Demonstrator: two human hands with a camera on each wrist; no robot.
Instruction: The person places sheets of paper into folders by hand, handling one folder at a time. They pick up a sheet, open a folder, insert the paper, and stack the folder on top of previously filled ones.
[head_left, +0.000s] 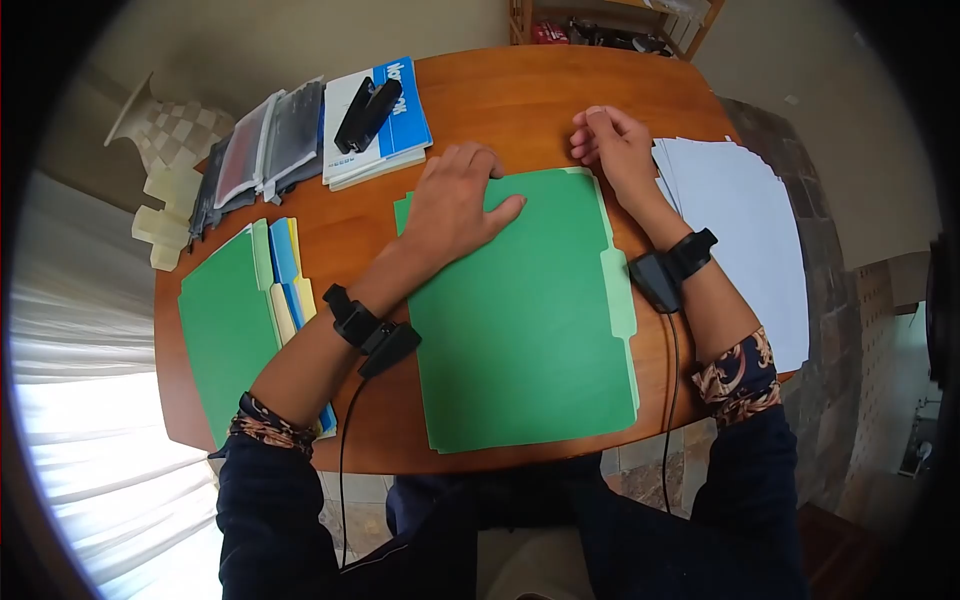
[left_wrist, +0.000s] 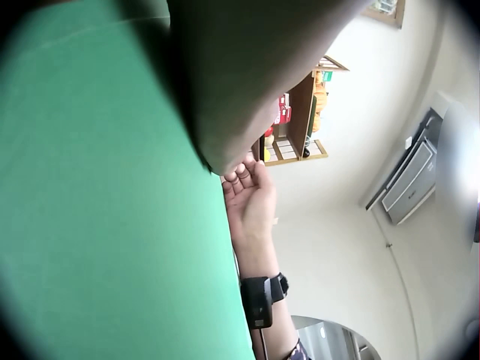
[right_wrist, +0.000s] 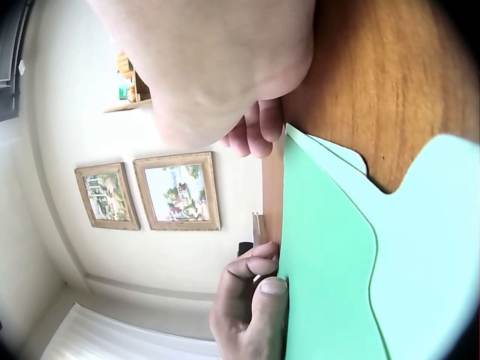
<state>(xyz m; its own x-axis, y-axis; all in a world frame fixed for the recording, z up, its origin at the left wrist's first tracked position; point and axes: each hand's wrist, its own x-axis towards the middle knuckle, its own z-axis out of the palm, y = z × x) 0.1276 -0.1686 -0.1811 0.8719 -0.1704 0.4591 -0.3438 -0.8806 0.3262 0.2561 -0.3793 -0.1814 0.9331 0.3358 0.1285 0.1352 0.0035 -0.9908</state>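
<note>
A green file folder [head_left: 520, 320] with paler tabs along its right side lies in front of me on the wooden table. My left hand [head_left: 452, 203] rests on its upper left part, fingers bent loosely near the top edge and thumb spread across the cover. Beyond the folder's upper right corner is my right hand [head_left: 617, 150], turned with its palm inward, its fingers loosely curled around nothing. In the right wrist view, layered folder tabs [right_wrist: 420, 225] spread below that hand. A stack of white paper [head_left: 740, 240] lies beside the right forearm.
At left sits another green folder [head_left: 230, 325] over blue and yellow ones [head_left: 288, 262]. A black stapler [head_left: 368, 115] lies on notebooks [head_left: 410, 135] at the back. Zip pouches [head_left: 270, 140] are piled beside them. Cables [head_left: 345, 470] hang from both wrist cameras.
</note>
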